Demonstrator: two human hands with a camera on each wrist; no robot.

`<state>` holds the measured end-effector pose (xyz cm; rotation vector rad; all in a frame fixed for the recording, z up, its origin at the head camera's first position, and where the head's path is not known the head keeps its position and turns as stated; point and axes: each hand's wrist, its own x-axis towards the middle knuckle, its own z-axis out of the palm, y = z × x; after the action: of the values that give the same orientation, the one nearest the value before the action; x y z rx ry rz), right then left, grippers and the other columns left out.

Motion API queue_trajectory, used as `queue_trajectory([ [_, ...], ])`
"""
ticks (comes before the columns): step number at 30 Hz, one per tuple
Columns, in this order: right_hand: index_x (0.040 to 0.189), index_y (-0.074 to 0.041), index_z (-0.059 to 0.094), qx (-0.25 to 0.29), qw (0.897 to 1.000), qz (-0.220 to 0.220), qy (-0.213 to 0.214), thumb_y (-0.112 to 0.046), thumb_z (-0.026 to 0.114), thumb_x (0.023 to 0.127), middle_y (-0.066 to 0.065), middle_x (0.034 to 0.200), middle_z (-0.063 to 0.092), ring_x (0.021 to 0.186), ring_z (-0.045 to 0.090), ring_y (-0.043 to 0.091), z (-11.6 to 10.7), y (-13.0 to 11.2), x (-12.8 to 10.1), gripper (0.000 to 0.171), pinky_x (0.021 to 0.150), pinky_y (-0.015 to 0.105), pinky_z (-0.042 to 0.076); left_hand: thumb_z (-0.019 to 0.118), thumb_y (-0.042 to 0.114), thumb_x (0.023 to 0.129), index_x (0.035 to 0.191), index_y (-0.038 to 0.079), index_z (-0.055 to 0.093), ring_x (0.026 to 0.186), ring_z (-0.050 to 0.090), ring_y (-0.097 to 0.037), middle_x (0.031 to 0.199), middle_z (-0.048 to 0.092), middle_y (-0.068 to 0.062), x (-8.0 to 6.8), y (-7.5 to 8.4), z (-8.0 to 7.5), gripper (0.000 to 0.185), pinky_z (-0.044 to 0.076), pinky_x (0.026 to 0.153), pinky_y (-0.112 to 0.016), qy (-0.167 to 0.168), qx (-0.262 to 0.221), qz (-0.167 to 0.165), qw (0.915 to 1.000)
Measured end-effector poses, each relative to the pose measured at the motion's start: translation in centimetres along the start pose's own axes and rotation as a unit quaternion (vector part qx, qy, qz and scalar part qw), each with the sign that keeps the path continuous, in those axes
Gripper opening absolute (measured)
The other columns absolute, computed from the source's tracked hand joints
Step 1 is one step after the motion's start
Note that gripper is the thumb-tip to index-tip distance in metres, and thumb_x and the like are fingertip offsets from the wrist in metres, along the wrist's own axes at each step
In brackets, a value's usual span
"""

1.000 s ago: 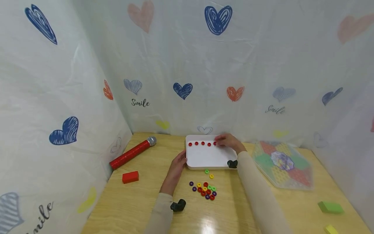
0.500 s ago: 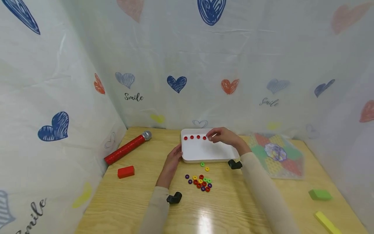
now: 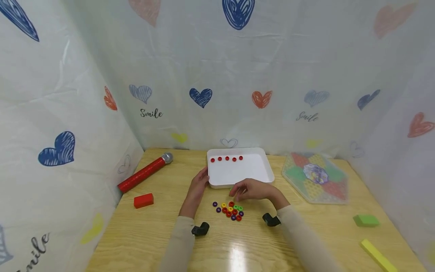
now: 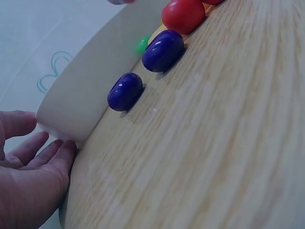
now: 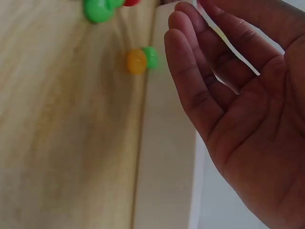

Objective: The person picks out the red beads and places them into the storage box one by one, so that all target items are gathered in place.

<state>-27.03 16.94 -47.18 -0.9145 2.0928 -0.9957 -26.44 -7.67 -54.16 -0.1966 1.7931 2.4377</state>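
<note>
A shallow white tray [image 3: 238, 169] lies at the back of the table, with several red beads [image 3: 227, 158] in a row along its far left part. My left hand [image 3: 197, 187] rests against the tray's left side, fingertips touching its wall near the front corner. Over the table at the tray's front edge is my right hand [image 3: 253, 189], palm down with relaxed fingers and nothing between them in the right wrist view. Below its fingertips lies a loose group of red, yellow, green and purple ring beads [image 3: 228, 214]. A yellow bead [image 5: 137, 61] and a green bead [image 5: 150, 57] sit by the tray wall.
A red toy microphone [image 3: 144, 173] and a red block [image 3: 143, 200] lie on the left. To the right are a clear hexagonal case [image 3: 316, 177] with coloured sections, a green block [image 3: 366, 220] and a yellow stick [image 3: 377, 255]. Heart-printed curtains enclose the table.
My right hand has let go of the fifth red bead in the row and moved from inside the tray down toward the loose beads. My left hand stays at the tray.
</note>
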Motion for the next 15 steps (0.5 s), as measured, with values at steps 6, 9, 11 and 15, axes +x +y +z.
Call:
queue_trajectory([
  [6, 0.115, -0.011, 0.068, -0.022, 1.0, 0.002, 0.002, -0.013, 0.066, 0.091, -0.001, 0.109, 0.069, 0.093, 0.065, 0.01, 1.5, 1.0, 0.3, 0.024, 0.082, 0.025, 0.055, 0.044, 0.003, 0.099, 0.148, 0.002, 0.034, 0.143, 0.027, -0.031, 0.154, 0.031, -0.02, 0.0, -0.1, -0.3, 0.05, 0.024, 0.117, -0.045, -0.003, -0.017, 0.007, 0.9998],
  [9, 0.114, -0.015, 0.069, -0.04, 0.999, 0.008, 0.012, -0.013, 0.066, 0.091, -0.005, 0.107, 0.069, 0.092, 0.064, 0.008, 2.0, 1.1, 0.4, 0.023, 0.08, 0.024, 0.054, 0.046, 0.005, 0.098, 0.147, 0.003, 0.036, 0.143, 0.029, -0.031, 0.153, 0.032, -0.02, -0.1, -0.1, -0.3, 0.05, 0.026, 0.117, -0.045, -0.003, -0.015, 0.017, 0.9997],
  [11, 0.112, -0.017, 0.069, -0.051, 0.998, 0.017, 0.018, -0.012, 0.066, 0.091, -0.008, 0.105, 0.068, 0.091, 0.063, 0.007, 2.2, 1.0, 0.5, 0.022, 0.079, 0.023, 0.054, 0.048, 0.007, 0.098, 0.147, 0.003, 0.037, 0.142, 0.03, -0.031, 0.153, 0.033, -0.02, -0.3, 0.0, -0.2, 0.05, 0.028, 0.116, -0.044, -0.003, -0.007, 0.023, 0.9997],
  [15, 0.108, -0.019, 0.07, -0.063, 0.997, 0.027, 0.027, -0.009, 0.068, 0.089, -0.01, 0.099, 0.068, 0.087, 0.063, 0.006, 2.6, 0.7, 0.5, 0.022, 0.076, 0.023, 0.054, 0.048, 0.008, 0.098, 0.147, 0.002, 0.037, 0.142, 0.031, -0.032, 0.152, 0.033, -0.021, -0.6, 0.2, 0.0, 0.05, 0.028, 0.115, -0.045, -0.008, -0.002, 0.028, 0.9996],
])
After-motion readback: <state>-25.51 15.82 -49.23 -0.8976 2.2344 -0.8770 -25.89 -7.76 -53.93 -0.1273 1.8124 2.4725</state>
